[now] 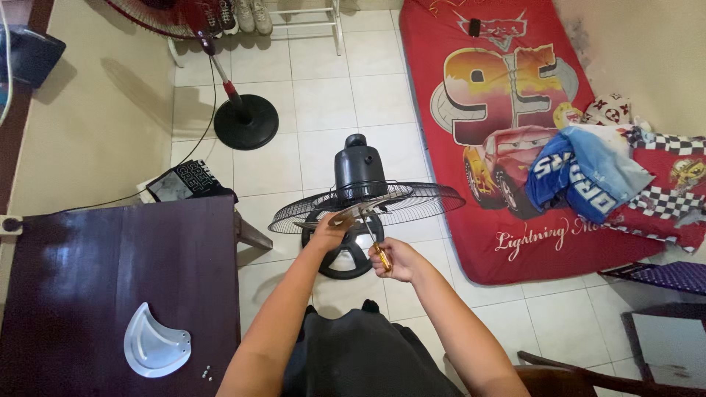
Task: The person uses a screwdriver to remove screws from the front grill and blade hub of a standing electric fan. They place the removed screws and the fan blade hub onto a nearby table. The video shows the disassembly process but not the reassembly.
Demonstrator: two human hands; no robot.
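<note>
A black stand fan stands on the tiled floor in front of me, its wire rear grille tilted flat. My left hand grips a shiny metal fan blade at the hub. My right hand holds a screwdriver with a yellow handle, its shaft pointing up toward the hub. Another detached metal blade lies on the dark wooden table at my left, with a few small white screws beside it.
A red stand fan with a black round base is at the back left. A red cartoon-car mattress with crumpled blue and red cloths fills the right. A shoe rack is at the far wall. A chair edge shows bottom right.
</note>
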